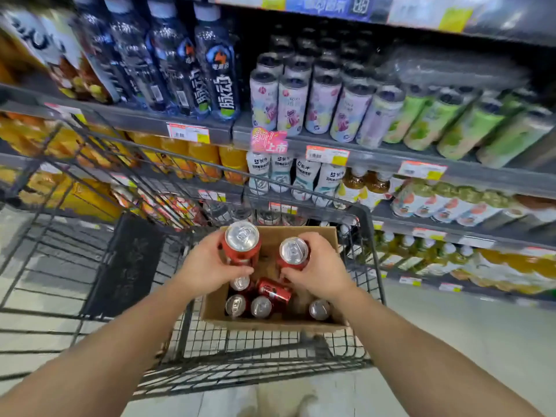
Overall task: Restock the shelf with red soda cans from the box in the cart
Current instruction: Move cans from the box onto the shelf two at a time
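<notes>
Bright, even store light from overhead. Glare on the can tops (242,235) I'm holding. Wide-angle bend curves the shelves (391,159) at the edges. Motion blur smears the cart wires (90,152) and the left bottles (126,55); centre sharper.

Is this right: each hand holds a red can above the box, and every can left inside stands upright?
Not quite. The head view shows one red can lying on its side in the cardboard box; the others stand. Left hand and right hand each hold a can.

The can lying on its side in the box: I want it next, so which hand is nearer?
Roughly equal: left hand up-left, right hand up-right of the tipped can.
</notes>
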A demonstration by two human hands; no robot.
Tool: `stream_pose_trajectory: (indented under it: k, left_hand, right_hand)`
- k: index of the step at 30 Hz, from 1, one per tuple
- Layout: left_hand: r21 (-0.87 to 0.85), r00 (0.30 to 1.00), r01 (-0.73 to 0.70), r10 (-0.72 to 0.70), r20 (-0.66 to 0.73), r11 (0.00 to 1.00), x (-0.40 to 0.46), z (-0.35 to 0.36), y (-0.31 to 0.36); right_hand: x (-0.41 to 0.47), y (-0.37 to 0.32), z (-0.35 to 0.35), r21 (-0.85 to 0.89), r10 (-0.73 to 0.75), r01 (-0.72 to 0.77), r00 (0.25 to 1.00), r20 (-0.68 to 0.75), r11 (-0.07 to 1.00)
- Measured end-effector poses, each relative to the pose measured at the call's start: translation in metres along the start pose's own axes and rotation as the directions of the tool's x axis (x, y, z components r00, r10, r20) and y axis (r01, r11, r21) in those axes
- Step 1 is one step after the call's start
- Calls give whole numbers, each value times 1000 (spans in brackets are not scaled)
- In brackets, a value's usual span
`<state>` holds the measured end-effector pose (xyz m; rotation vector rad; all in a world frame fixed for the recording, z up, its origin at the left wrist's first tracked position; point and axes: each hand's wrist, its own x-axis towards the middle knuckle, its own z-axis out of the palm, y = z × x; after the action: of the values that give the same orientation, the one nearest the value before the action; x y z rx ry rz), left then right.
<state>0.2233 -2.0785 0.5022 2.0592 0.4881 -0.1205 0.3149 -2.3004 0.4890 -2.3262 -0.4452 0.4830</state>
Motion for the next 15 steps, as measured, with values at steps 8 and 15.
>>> stream_pose_trajectory:
  k: [8, 15]
  left_hand:
    - [46, 979, -175, 169, 113, 983, -5, 1, 108]
    - [-12, 895, -396, 389, 219, 918, -7, 109, 242]
  right_hand:
    - [-57, -23, -104, -4, -7, 6, 990, -144, 1000]
    - [-129, 35, -242, 117, 81, -44, 939, -333, 992]
